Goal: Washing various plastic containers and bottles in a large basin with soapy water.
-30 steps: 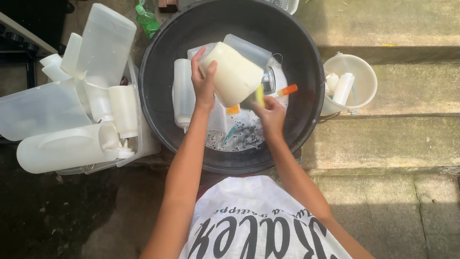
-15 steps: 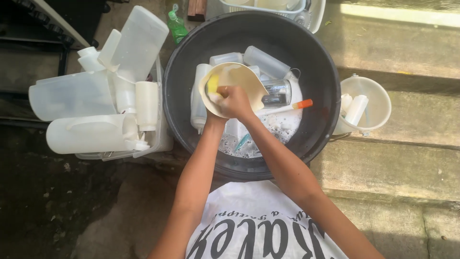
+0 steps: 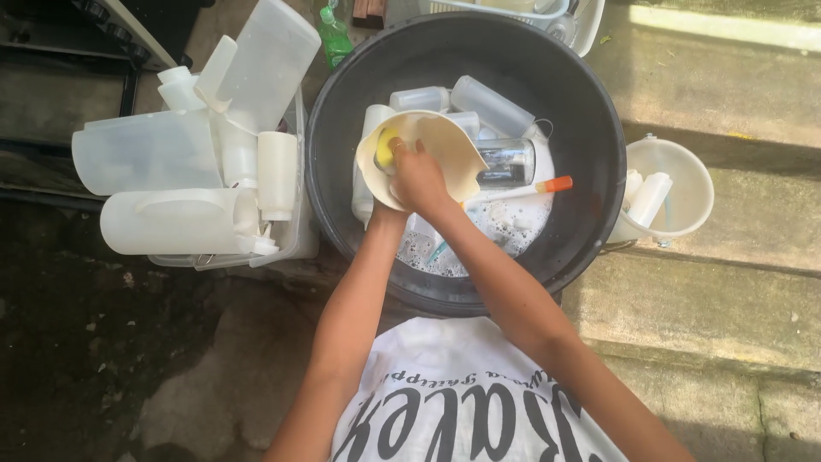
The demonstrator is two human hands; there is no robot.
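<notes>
Matt cream plastic jug (image 3: 445, 154) at upper centre, glossy black plastic basin (image 3: 590, 128) around it, translucent plastic containers (image 3: 162, 222) at left, rough concrete steps (image 3: 710, 291) at right.

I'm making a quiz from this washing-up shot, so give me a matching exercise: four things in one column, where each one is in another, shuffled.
Things:
1. yellow sponge
2. green bottle
3. small white bucket
4. clear glass jar

Places:
A. on the step, right of the black basin
B. lying in the basin's suds
C. inside the cream container
D. on the ground beyond the basin's far rim

Pairs: 1-C, 2-D, 3-A, 4-B
</notes>
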